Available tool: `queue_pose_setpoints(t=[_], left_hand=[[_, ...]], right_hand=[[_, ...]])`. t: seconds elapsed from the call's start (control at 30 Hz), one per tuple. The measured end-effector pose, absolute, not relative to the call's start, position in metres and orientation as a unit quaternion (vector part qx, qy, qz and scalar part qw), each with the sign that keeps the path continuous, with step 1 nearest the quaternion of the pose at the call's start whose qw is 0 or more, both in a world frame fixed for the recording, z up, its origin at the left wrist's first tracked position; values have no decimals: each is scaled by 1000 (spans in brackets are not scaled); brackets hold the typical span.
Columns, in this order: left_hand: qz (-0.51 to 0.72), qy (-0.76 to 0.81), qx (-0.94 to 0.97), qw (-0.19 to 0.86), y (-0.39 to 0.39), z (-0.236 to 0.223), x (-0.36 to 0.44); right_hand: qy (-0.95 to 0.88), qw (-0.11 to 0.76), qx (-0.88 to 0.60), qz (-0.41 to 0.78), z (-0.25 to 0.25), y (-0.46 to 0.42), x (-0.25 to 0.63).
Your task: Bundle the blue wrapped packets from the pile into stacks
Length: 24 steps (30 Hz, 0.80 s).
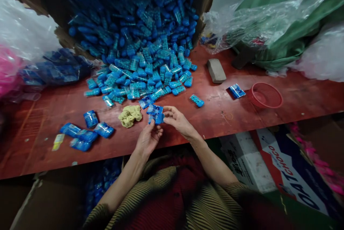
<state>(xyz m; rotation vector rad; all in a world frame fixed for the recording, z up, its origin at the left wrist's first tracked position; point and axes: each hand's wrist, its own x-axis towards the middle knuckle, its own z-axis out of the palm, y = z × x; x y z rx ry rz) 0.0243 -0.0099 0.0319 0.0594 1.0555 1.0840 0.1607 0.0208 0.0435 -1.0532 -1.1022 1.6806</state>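
A big heap of small blue packets (146, 61) spills out of a tipped cardboard box (40, 0) onto the red table (242, 119). Near the table's front edge, my left hand (147, 138) and my right hand (177, 119) together hold a small bundle of blue packets (155, 113). My right fingers pinch its right side. My left fingers touch it from below. A crumpled yellow cloth (130, 115) lies just left of the bundle. Left of that, several wrapped blue bundles (86, 131) lie in a group.
A grey block (216, 70), a single blue packet (236, 90) and a small red basket (264, 95) sit to the right. Clear plastic bags and green cloth (290, 18) fill the back right. A printed carton (290, 172) stands under the table edge.
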Motion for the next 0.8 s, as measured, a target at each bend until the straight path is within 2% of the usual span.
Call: queue_pose_setpoints(t=[0.23, 0.33, 0.4, 0.47, 0.5, 0.53, 0.6, 0.67, 0.8], left_hand=[[510, 465, 118, 714, -13, 33, 30], [505, 467, 107, 718, -12, 35, 31], [495, 475, 70, 724, -12, 35, 30], [487, 483, 29, 727, -13, 36, 29], [484, 484, 11, 729, -13, 36, 29], [480, 483, -2, 732, -13, 36, 28], [473, 475, -25, 741, -14, 37, 28], [469, 471, -47, 745, -14, 37, 27], [463, 473, -74, 746, -12, 37, 28]], right_hand=[[-428, 419, -435, 673, 41, 13, 155], [-440, 442, -439, 647, 38, 10, 154], [-500, 412, -439, 623, 39, 13, 160], [-594, 366, -467, 543, 41, 21, 176], [-639, 345, -507, 465, 42, 28, 187], [-671, 322, -567, 351, 42, 35, 199], [-693, 205, -680, 126, 40, 49, 223], [-683, 166, -706, 85, 35, 59, 241], [-704, 129, -692, 90, 19, 62, 244]])
